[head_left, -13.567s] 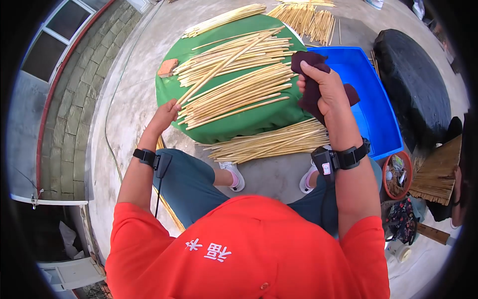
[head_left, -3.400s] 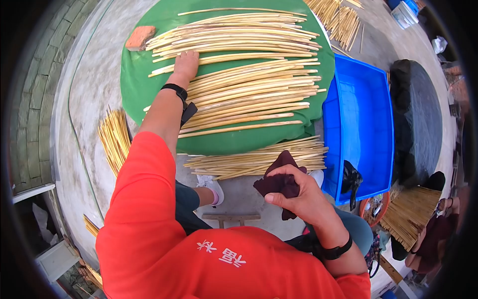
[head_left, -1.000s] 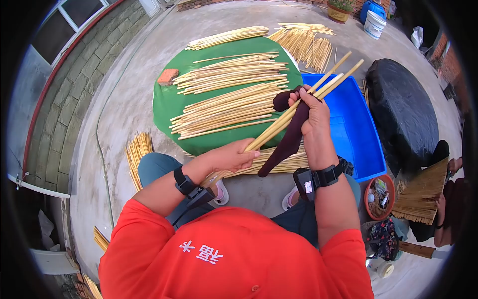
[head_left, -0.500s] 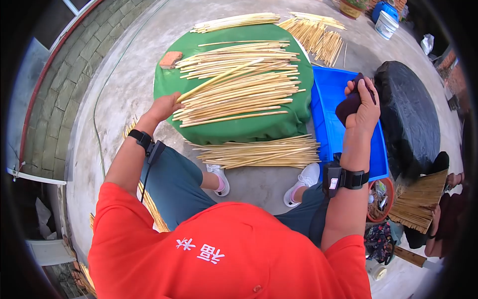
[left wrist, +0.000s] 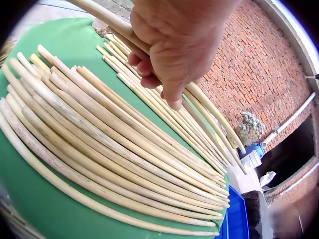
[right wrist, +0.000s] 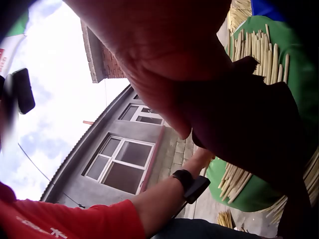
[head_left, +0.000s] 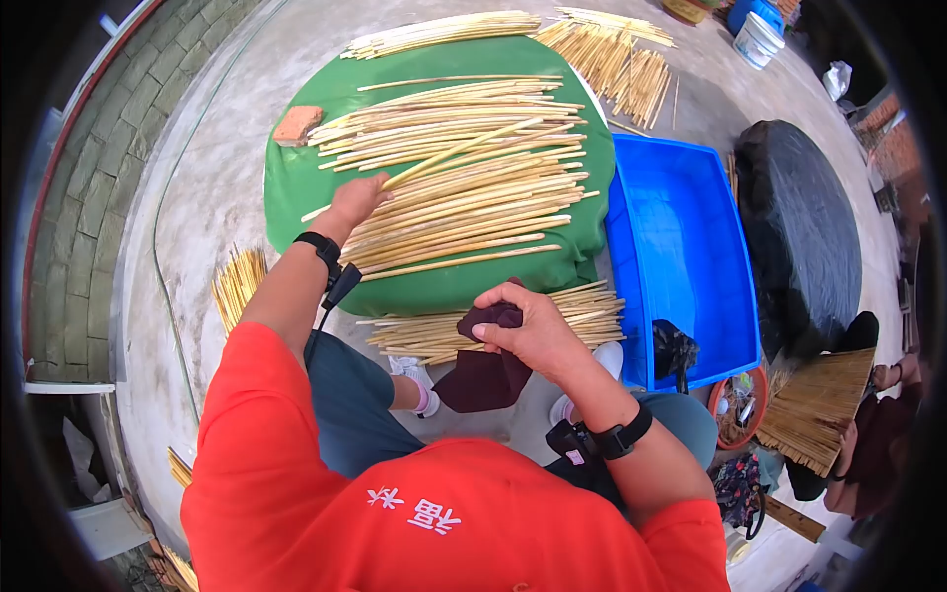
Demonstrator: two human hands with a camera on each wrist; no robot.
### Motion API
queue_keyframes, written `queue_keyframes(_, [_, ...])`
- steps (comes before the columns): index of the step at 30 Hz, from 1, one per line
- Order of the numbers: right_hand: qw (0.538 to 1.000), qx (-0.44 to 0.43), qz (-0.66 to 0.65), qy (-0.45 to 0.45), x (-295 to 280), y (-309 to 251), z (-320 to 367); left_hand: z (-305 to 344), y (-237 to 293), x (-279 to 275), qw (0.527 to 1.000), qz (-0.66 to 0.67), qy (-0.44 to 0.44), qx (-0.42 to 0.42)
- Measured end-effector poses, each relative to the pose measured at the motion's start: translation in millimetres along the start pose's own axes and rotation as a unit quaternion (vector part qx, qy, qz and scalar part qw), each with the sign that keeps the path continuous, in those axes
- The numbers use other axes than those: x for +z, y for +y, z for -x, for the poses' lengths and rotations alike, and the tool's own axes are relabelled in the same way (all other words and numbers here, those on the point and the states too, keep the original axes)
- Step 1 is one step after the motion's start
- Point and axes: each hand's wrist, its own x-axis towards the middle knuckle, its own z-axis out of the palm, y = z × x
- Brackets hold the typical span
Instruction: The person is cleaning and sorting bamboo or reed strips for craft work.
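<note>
My left hand grips a few pale reed stalks above the round table with its green cloth. In the left wrist view the hand wraps round those stalks, whose far ends stick out beyond the thumb. Loose stalks lie side by side below it, in two broad rows. My right hand is nearer my body and pinches a dark maroon cloth that hangs down. Seen from the right wrist, the cloth is in deep shade and hides the fingertips.
A brick piece rests at the table's left edge. More stalks lie on the ground before my feet. To the right stand a blue tub, a black-covered mound and a red basin. Another person holds a reed mat.
Half a second ago the right hand was out over the blue tub; it has come back toward my body with the cloth. The left hand has shifted inward over the table with its stalks.
</note>
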Motion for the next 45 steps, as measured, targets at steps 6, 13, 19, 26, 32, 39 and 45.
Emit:
queue_keyframes(6, [0.995,0.015,0.101,-0.009,-6,-6,-7,-16,-24,25,0.99,-0.042,-0.121,0.052])
queue_keyframes(13, [0.991,0.039,0.122,-0.025,-10,-5,-10,-60,-23,15,0.978,-0.025,-0.206,0.032])
queue_keyframes(19, [0.994,0.071,0.076,-0.015,-13,5,-11,-86,-43,28,1.0,0.0,-0.003,0.014])
queue_keyframes(26, [0.991,0.088,0.099,-0.006,-15,9,-20,-97,-62,60,0.994,-0.033,0.101,-0.003])
queue_keyframes(32, [0.991,0.099,0.094,-0.006,-13,9,-22,-98,-59,71,0.992,-0.065,0.097,-0.043])
queue_keyframes(39, [0.992,0.036,0.118,0.0,-11,4,-16,-85,-38,43,0.994,-0.079,0.06,-0.039])
queue_keyframes(45, [0.993,-0.014,0.012,0.113,-11,-2,-19,-61,-28,-22,0.995,-0.086,0.0,0.04])
